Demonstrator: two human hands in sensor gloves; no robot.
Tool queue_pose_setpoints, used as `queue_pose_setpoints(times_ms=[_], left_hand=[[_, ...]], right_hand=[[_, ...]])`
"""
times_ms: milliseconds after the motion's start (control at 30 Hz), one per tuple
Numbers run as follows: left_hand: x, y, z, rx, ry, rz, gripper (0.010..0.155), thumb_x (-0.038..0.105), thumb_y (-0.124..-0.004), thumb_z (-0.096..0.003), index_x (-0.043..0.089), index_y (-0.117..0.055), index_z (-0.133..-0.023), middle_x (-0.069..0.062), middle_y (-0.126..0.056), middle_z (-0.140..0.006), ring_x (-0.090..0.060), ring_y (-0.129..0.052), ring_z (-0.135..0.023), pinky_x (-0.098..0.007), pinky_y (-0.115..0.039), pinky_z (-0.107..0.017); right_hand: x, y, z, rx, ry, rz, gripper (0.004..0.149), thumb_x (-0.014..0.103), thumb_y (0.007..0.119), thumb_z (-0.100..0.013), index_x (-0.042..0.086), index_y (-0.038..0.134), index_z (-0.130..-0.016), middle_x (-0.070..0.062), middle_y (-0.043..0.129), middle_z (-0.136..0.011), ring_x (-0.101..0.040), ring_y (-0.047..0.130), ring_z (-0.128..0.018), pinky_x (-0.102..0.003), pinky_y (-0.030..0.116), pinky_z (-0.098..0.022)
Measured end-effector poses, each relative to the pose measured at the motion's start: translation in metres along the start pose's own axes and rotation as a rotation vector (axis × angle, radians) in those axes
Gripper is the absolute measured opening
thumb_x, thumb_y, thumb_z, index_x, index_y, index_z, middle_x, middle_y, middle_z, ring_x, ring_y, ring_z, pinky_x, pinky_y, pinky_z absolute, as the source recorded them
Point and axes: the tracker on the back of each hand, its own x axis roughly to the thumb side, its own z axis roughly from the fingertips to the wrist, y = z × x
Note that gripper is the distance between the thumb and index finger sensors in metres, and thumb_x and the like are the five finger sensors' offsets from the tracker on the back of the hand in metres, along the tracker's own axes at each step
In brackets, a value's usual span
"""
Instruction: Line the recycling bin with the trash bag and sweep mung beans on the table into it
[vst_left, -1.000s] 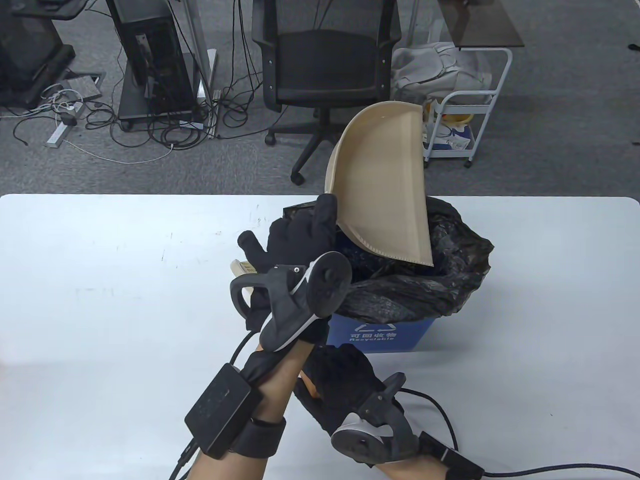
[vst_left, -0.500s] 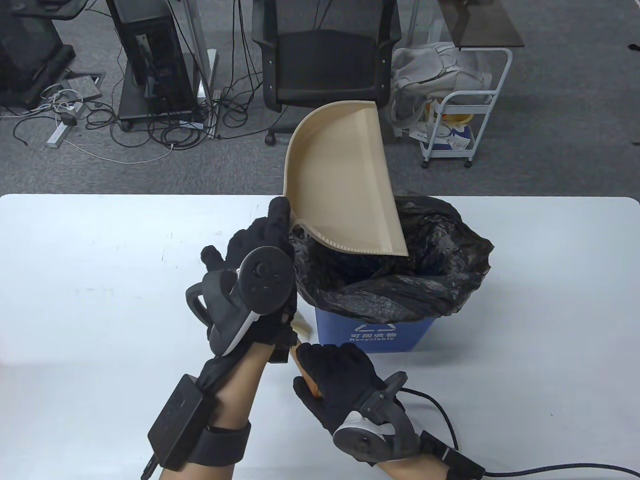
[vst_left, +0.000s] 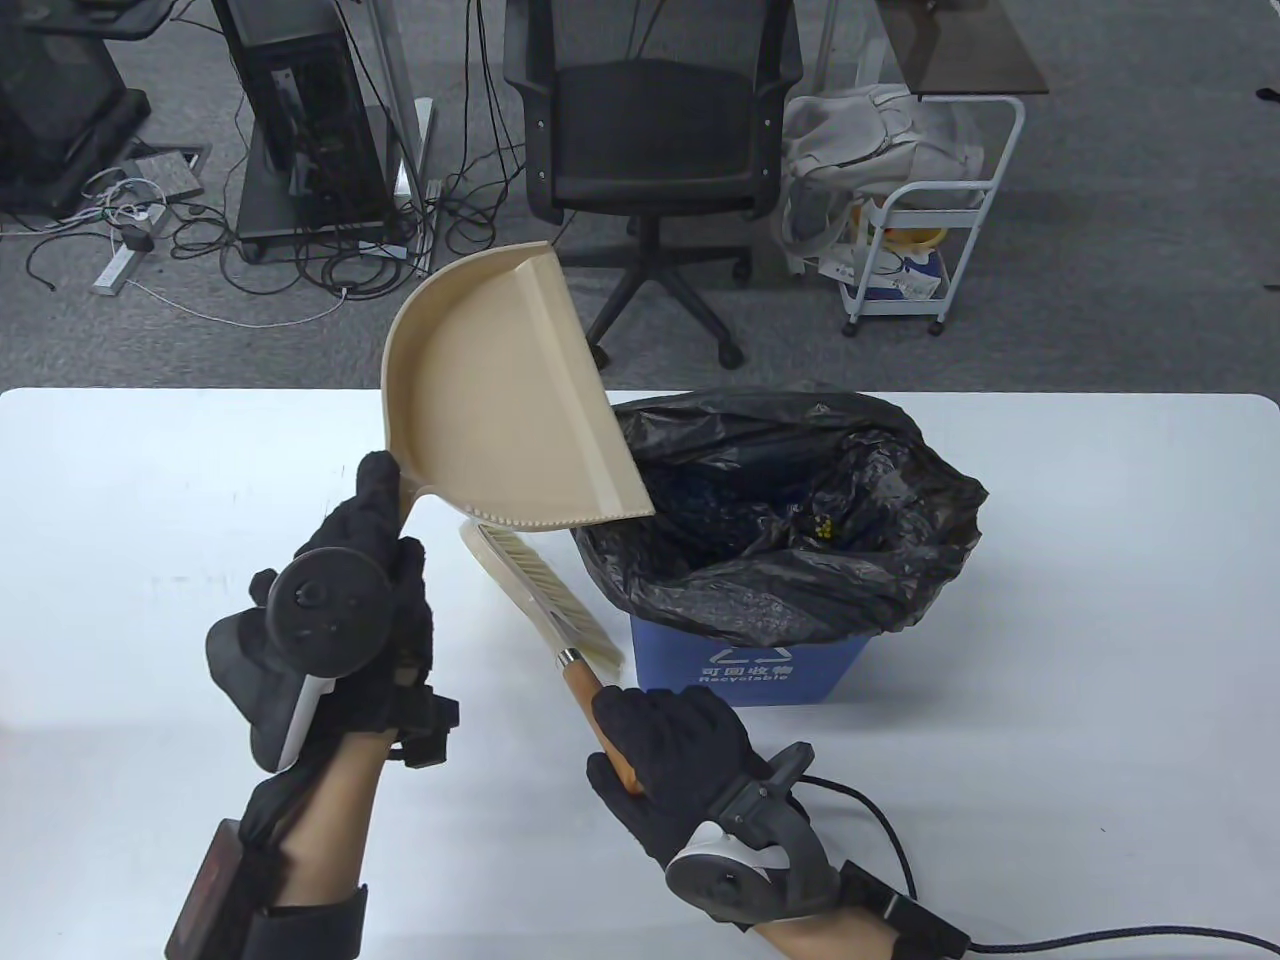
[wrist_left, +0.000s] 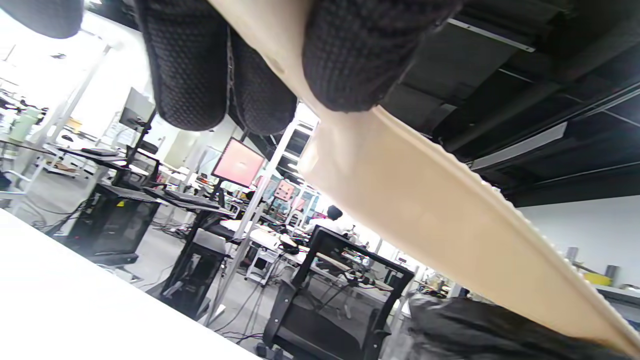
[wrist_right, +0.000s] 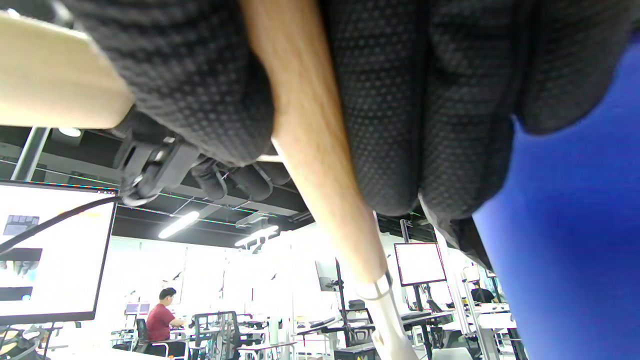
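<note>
A blue recycling bin (vst_left: 740, 670) lined with a black trash bag (vst_left: 800, 590) stands mid-table; a few beans (vst_left: 822, 531) show inside. My left hand (vst_left: 365, 560) grips the handle of a beige dustpan (vst_left: 500, 400), lifted and tilted left of the bin. In the left wrist view its fingers (wrist_left: 185, 75) curl round the dustpan (wrist_left: 440, 220). My right hand (vst_left: 680, 770) grips the wooden handle of a hand brush (vst_left: 540, 595), whose bristles lie beside the bin's left front corner. The right wrist view shows the brush handle (wrist_right: 320, 175) between the fingers (wrist_right: 425, 125), with the blue bin (wrist_right: 575, 250) at right.
The white table (vst_left: 150, 560) runs across the view. Behind it stand an office chair (vst_left: 650, 130), a white cart (vst_left: 920, 240) and a computer stand with floor cables (vst_left: 300, 130). A cable (vst_left: 1100, 940) trails from my right wrist over the table.
My left hand has drawn the dustpan away from over the bin, leftward and down. The brush head, hidden before, now shows. The right hand has stayed in place.
</note>
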Motion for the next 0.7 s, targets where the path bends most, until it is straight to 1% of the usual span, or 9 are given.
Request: queue_pose_setpoints(times_ms=[200,467,533,700], left_hand=[[-0.043,0.0,0.005,0.013,0.063,0.005,0.065,0.02,-0.087,-0.0502,0.021,-0.064,-0.111,-0.021,-0.089,-0.1,-0.057,-0.089,-0.088,-0.09,-0.052,-0.059],[-0.083,-0.003,0.008,0.034,0.122,0.019,0.065,0.02,-0.087,-0.0501,0.021,-0.064,-0.111,-0.021,-0.088,-0.1,-0.057,-0.089,-0.087,-0.09,-0.052,-0.059],[-0.091,-0.008,0.009,0.027,0.131,0.015,0.065,0.021,-0.087,-0.0501,0.021,-0.064,-0.111,-0.021,-0.088,-0.1,-0.057,-0.089,-0.087,-0.09,-0.052,-0.059],[-0.108,-0.027,0.012,0.007,0.145,0.011,0.065,0.021,-0.087,-0.05,0.021,-0.064,-0.111,-0.021,-0.088,-0.1,-0.057,-0.089,-0.087,-0.09,-0.052,-0.059]], right_hand=[[0.0,0.001,0.0,0.002,0.002,0.0,0.055,0.035,0.09,-0.047,-0.004,0.09,-0.086,-0.028,0.104,-0.064,-0.047,0.107,-0.054,-0.065,0.08,-0.045],[0.001,0.002,0.0,0.005,-0.003,0.001,0.055,0.035,0.09,-0.047,-0.004,0.09,-0.086,-0.028,0.104,-0.064,-0.047,0.107,-0.054,-0.065,0.08,-0.045],[0.001,0.002,0.0,0.006,-0.004,0.001,0.056,0.035,0.09,-0.047,-0.004,0.09,-0.086,-0.028,0.104,-0.064,-0.047,0.107,-0.054,-0.065,0.08,-0.045],[0.002,0.003,0.0,0.006,-0.005,0.002,0.056,0.035,0.09,-0.047,-0.004,0.09,-0.086,-0.028,0.104,-0.064,-0.047,0.107,-0.054,-0.065,0.08,-0.045]])
